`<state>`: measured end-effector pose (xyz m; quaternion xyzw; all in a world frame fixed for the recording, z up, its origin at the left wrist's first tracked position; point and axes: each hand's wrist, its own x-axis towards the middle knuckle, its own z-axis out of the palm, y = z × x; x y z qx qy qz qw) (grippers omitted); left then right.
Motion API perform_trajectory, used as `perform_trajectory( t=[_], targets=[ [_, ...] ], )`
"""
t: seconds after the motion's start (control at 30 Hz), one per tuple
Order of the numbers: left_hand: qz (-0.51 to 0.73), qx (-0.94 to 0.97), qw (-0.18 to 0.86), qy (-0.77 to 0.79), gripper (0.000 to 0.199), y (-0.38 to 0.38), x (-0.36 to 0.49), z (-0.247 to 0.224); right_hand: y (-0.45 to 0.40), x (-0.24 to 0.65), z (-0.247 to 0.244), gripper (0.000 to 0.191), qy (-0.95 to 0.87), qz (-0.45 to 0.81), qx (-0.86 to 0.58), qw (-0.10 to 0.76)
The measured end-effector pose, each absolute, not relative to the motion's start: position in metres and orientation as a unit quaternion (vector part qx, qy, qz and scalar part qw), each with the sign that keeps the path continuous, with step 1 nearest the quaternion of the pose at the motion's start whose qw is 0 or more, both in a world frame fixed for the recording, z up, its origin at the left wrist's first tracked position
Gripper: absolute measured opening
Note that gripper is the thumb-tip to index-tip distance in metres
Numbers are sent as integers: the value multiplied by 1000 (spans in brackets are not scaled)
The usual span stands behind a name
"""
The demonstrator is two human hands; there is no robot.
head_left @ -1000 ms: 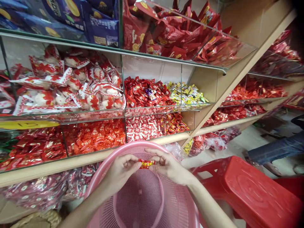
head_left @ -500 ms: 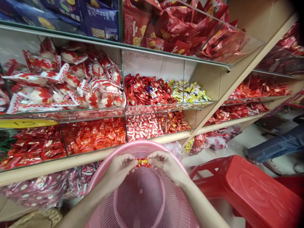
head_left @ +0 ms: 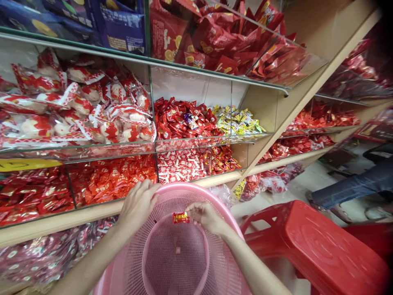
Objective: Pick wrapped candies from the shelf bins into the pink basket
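A small red wrapped candy (head_left: 181,217) with yellow lettering is pinched by one end in my right hand (head_left: 204,216), over the pink mesh basket (head_left: 192,189). My left hand (head_left: 138,204) is off the candy, at the basket's back-left rim, with nothing seen in it. Its fingers are loosely bent and point toward the lower shelf; whether they touch the rim, I cannot tell. Just beyond that hand lie orange-red wrapped candies (head_left: 123,178) in a lower compartment. White-and-red candies (head_left: 182,165) fill the compartment behind the basket.
Above are clear-fronted shelves holding red-and-white wrapped sweets (head_left: 113,119), red candies (head_left: 184,119) and yellow candies (head_left: 238,121). A red plastic stool (head_left: 325,241) stands at the right. Behind it shows another person's leg in jeans (head_left: 353,184). Bagged goods (head_left: 39,256) lie under the shelf at left.
My left hand has let go of the candy and moved left and up toward the lower shelf. My right hand keeps the candy, now held by one end. The view has shifted slightly.
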<state>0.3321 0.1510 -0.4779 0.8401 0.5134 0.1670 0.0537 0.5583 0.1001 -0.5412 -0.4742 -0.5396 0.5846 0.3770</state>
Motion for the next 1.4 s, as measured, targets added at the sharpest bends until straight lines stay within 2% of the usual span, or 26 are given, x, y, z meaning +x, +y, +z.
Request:
perform_trajectory(
  t=[0.17, 0.27, 0.43, 0.6, 0.77, 0.9, 1.13, 1.27, 1.4],
  targets=[
    [166, 838, 142, 501, 37, 159, 309, -491, 108, 555, -555, 23, -516, 584, -500, 378],
    [205, 820, 192, 499, 41, 161, 305, -501, 109, 552, -562, 9, -553, 508, -561, 348],
    [215, 805, 221, 507, 44, 162, 305, -507, 102, 560, -538, 10, -672, 256, -623, 308],
    [224, 799, 235, 507, 43, 164, 305, -512, 132, 611, -492, 21, -653, 184, -631, 376],
    [220, 803, 233, 502, 44, 162, 308, -515, 186, 664, -488, 12, -555, 72, -733, 387],
    [210, 798, 242, 510, 47, 159, 311, -511, 210, 672, -499, 5, -529, 86, -737, 411],
    [210, 793, 231, 523, 47, 155, 306, -508, 208, 675, -487, 24, -425, 141, -701, 556],
    [204, 796, 221, 525, 48, 154, 308, -508, 184, 663, -479, 36, -380, 221, -658, 611],
    [211, 797, 218, 522, 47, 151, 313, -503, 148, 634, -472, 37, -324, 386, -554, 663]
  ],
)
